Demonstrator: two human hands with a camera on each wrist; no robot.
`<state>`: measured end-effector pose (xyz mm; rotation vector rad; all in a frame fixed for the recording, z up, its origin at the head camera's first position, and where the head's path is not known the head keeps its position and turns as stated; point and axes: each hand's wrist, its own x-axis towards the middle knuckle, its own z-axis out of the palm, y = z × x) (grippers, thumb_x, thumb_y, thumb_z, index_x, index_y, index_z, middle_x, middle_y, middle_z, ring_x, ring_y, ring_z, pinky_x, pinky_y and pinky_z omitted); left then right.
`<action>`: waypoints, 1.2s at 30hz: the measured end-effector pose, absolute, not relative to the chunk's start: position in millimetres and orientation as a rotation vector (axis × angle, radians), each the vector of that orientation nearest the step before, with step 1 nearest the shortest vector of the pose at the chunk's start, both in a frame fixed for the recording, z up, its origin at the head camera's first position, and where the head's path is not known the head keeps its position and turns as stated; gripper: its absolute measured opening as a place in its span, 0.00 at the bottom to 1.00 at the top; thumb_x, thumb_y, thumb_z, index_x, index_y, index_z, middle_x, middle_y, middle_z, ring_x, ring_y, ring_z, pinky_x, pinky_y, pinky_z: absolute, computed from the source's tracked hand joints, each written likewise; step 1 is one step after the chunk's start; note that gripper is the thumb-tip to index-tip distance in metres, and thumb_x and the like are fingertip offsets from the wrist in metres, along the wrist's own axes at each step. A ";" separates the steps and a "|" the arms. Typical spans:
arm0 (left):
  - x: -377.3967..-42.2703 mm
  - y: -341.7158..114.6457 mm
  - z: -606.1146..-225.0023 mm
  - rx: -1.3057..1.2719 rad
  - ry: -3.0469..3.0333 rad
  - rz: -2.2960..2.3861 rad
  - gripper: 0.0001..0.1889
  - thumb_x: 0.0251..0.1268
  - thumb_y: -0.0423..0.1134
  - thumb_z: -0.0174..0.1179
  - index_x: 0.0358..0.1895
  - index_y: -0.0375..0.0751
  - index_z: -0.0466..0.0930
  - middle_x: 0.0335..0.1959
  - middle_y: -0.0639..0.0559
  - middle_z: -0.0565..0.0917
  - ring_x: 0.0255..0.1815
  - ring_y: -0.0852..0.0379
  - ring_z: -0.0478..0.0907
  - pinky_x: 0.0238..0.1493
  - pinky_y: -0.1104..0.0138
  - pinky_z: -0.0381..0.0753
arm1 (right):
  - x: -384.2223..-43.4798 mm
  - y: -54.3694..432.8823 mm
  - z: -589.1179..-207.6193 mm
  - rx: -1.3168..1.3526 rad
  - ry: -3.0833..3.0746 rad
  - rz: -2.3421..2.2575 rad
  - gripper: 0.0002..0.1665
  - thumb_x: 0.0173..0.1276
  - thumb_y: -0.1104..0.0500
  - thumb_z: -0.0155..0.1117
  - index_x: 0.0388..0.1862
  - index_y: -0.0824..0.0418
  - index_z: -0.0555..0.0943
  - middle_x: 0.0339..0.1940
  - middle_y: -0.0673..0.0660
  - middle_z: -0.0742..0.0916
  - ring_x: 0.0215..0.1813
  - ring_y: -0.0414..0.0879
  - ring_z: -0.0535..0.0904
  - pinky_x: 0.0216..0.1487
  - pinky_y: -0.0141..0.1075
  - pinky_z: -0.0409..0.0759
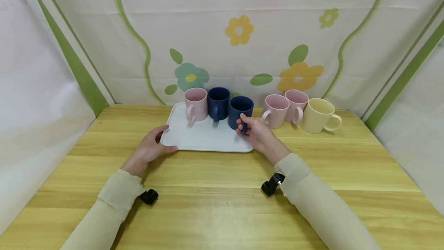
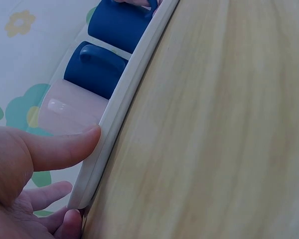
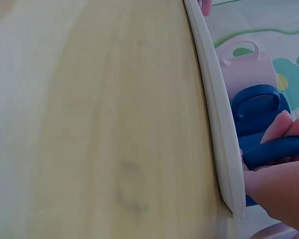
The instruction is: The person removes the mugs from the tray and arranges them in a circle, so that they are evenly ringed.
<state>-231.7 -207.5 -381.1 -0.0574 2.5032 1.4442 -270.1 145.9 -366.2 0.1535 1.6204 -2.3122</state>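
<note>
My right hand (image 1: 259,134) grips the handle of a dark blue mug (image 1: 237,114), which stands upright at the right end of a white rectangular tray (image 1: 201,140). In the right wrist view, the fingers (image 3: 278,127) wrap through that handle. Beside it on the tray are another dark blue mug (image 1: 219,103) and, at the left, a pink mug (image 1: 197,105). My left hand (image 1: 150,149) holds the tray's front left corner. In the left wrist view its thumb (image 2: 65,149) lies against the front rim, with other fingers round the corner.
Right of the tray, two pink mugs (image 1: 276,112) (image 1: 295,103) and a pale yellow mug (image 1: 315,117) stand close together on the wooden table (image 1: 208,211). A flower-patterned curtain (image 1: 208,30) hangs behind the table's back edge.
</note>
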 end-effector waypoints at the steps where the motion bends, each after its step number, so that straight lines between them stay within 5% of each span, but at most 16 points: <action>1: -232.0 -207.3 -381.3 -0.054 2.504 1.447 0.54 0.66 0.39 0.75 0.88 0.44 0.48 0.86 0.33 0.57 0.83 0.34 0.56 0.84 0.41 0.55 | -269.2 146.2 -366.0 0.161 1.617 -2.318 0.14 0.86 0.55 0.55 0.40 0.60 0.81 0.31 0.50 0.84 0.34 0.42 0.77 0.49 0.32 0.84; 10: -232.1 -208.9 -381.1 -0.056 2.503 1.440 0.54 0.66 0.39 0.75 0.88 0.44 0.48 0.86 0.33 0.56 0.84 0.34 0.55 0.84 0.41 0.55 | -259.6 143.5 -362.9 0.184 1.632 -2.341 0.09 0.85 0.58 0.56 0.47 0.63 0.80 0.33 0.51 0.86 0.34 0.42 0.80 0.46 0.33 0.86; 27: -231.4 -209.7 -381.7 -0.063 2.504 1.425 0.54 0.66 0.38 0.74 0.88 0.43 0.47 0.86 0.32 0.54 0.84 0.33 0.54 0.84 0.40 0.54 | -235.2 147.6 -356.2 0.101 1.735 -2.336 0.17 0.85 0.57 0.56 0.34 0.60 0.85 0.30 0.51 0.85 0.31 0.42 0.81 0.47 0.34 0.88; 36: -231.4 -211.9 -382.1 -0.055 2.499 1.427 0.54 0.66 0.40 0.75 0.88 0.44 0.47 0.86 0.32 0.55 0.84 0.34 0.55 0.84 0.41 0.55 | -215.8 156.7 -347.1 0.047 1.777 -2.284 0.15 0.86 0.58 0.54 0.40 0.63 0.82 0.32 0.51 0.85 0.33 0.43 0.81 0.50 0.34 0.87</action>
